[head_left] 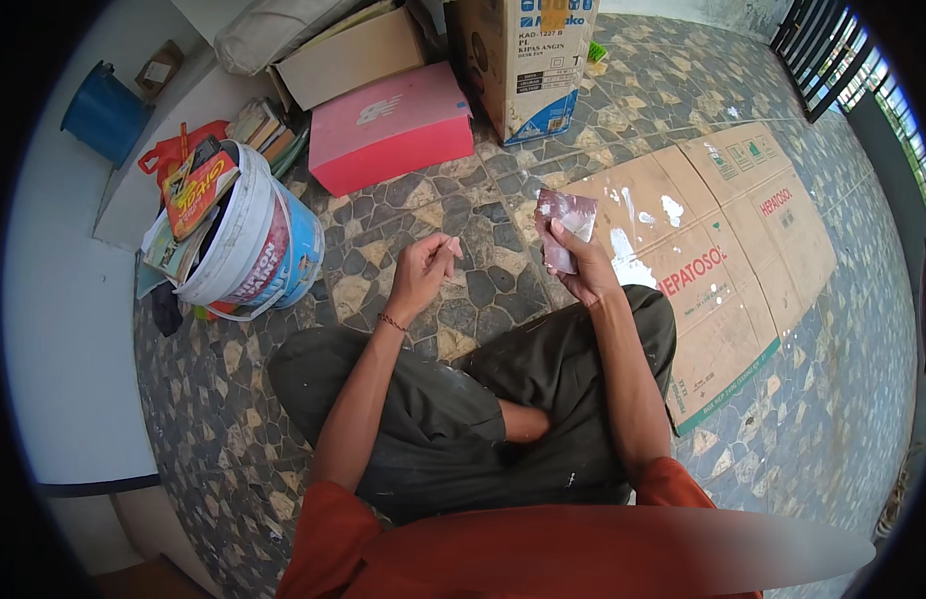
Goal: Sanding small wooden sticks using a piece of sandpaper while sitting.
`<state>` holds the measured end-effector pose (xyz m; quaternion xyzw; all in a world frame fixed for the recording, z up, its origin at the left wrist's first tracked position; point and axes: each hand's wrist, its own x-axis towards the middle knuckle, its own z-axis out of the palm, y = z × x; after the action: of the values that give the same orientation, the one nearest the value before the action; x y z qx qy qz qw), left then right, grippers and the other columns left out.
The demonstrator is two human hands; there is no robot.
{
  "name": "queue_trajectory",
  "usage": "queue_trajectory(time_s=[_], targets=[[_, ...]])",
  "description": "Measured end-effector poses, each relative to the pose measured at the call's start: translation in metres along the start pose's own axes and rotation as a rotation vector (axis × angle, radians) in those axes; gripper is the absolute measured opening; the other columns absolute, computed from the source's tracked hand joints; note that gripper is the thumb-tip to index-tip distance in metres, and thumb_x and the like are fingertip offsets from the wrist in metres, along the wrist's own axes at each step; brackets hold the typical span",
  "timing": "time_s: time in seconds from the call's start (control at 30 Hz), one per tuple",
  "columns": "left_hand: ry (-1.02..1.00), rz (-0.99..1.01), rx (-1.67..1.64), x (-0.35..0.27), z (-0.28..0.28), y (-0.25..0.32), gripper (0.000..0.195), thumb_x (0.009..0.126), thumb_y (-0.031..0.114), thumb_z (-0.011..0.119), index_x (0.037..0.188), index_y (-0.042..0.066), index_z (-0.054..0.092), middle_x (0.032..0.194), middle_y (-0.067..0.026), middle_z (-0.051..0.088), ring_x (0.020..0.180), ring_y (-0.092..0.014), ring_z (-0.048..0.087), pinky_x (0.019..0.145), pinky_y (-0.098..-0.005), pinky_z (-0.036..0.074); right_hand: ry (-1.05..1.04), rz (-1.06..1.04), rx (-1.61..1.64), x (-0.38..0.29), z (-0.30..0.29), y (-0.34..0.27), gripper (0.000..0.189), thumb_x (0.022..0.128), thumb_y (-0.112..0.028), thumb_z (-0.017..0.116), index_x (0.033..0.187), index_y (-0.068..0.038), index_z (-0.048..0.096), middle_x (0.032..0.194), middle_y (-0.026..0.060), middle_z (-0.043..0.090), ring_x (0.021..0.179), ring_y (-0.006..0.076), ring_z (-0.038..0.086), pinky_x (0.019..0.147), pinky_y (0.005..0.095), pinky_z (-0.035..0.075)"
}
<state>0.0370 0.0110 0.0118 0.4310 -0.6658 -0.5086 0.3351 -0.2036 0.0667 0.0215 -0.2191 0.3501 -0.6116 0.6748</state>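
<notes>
My right hand (pixel 582 266) grips a worn reddish-brown sheet (pixel 566 224), apparently sandpaper, with whitish dust on it; the thumb lies on its face. To the left, my left hand (pixel 425 269) is raised above the stone-patterned tiled floor (pixel 470 307), fingers curled and thumb against them. A pale pinkish spot shows at its fingertips; whether it is a small held piece or dusty skin, I cannot tell. Both hands are apart, above my crossed legs in dark trousers (pixel 433 419). A flattened cardboard box (pixel 732 217) with white paint splashes lies beside my right knee.
A paint bucket (pixel 279 247) full of books and papers stands at the left. Beyond are a pink-red shoe box (pixel 395 127), an open cardboard box (pixel 350 60) and a tall Miyako fan carton (pixel 538 82). A blue bucket (pixel 103 112) is at upper left, a barred gate (pixel 822 60) at upper right.
</notes>
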Motion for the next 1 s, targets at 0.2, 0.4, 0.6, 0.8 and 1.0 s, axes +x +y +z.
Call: queue_trajectory(time_s=[0.2, 0.4, 0.6, 0.8, 1.0], targets=[[-0.129, 0.005, -0.022, -0.007, 0.014, 0.003, 0.024, 0.093, 0.019, 0.051, 0.080, 0.001, 0.060, 0.055, 0.0022, 0.047, 0.051, -0.003, 0.042, 0.046, -0.0208, 0.034, -0.072, 0.185, -0.268, 0.006, 0.006, 0.030, 0.031, 0.084, -0.016, 0.062, 0.110, -0.002, 0.053, 0.092, 0.0067, 0.062, 0.072, 0.0141, 0.063, 0.050, 0.0265, 0.054], [-0.247, 0.004, 0.044, -0.008, 0.016, 0.002, 0.024, 0.092, 0.019, 0.055, 0.076, 0.000, 0.060, 0.055, 0.0026, 0.047, 0.051, -0.003, 0.042, 0.046, -0.0216, 0.035, -0.240, 0.240, -0.331, 0.005, 0.003, 0.033, 0.027, 0.083, -0.015, 0.062, 0.107, -0.002, 0.056, 0.091, 0.0072, 0.065, 0.072, 0.0134, 0.064, 0.050, 0.0249, 0.053], [-0.255, -0.107, -0.042, -0.008, 0.012, 0.004, 0.030, 0.090, 0.024, 0.058, 0.073, 0.000, 0.061, 0.054, 0.0035, 0.047, 0.048, -0.003, 0.042, 0.044, -0.0203, 0.032, -0.268, 0.227, -0.423, 0.005, 0.006, 0.035, 0.029, 0.083, -0.021, 0.066, 0.104, -0.003, 0.059, 0.087, 0.0060, 0.065, 0.070, 0.0124, 0.064, 0.048, 0.0238, 0.051], [-0.279, -0.118, -0.047, -0.007, 0.013, 0.011, 0.032, 0.090, 0.027, 0.059, 0.072, 0.001, 0.060, 0.053, 0.0034, 0.047, 0.047, -0.003, 0.043, 0.043, -0.0198, 0.032, -0.235, 0.245, -0.266, 0.004, 0.007, 0.029, 0.030, 0.087, -0.027, 0.063, 0.103, -0.002, 0.058, 0.086, 0.0067, 0.065, 0.068, 0.0120, 0.063, 0.047, 0.0239, 0.051], [-0.188, -0.059, -0.054, -0.003, 0.004, 0.010, 0.033, 0.092, 0.025, 0.055, 0.069, 0.001, 0.057, 0.052, 0.0031, 0.045, 0.047, -0.003, 0.041, 0.043, -0.0208, 0.032, 0.014, 0.066, 0.042, 0.002, 0.010, 0.015, 0.025, 0.091, -0.022, 0.056, 0.105, -0.002, 0.053, 0.081, 0.0035, 0.061, 0.058, 0.0098, 0.058, 0.041, 0.0219, 0.046]])
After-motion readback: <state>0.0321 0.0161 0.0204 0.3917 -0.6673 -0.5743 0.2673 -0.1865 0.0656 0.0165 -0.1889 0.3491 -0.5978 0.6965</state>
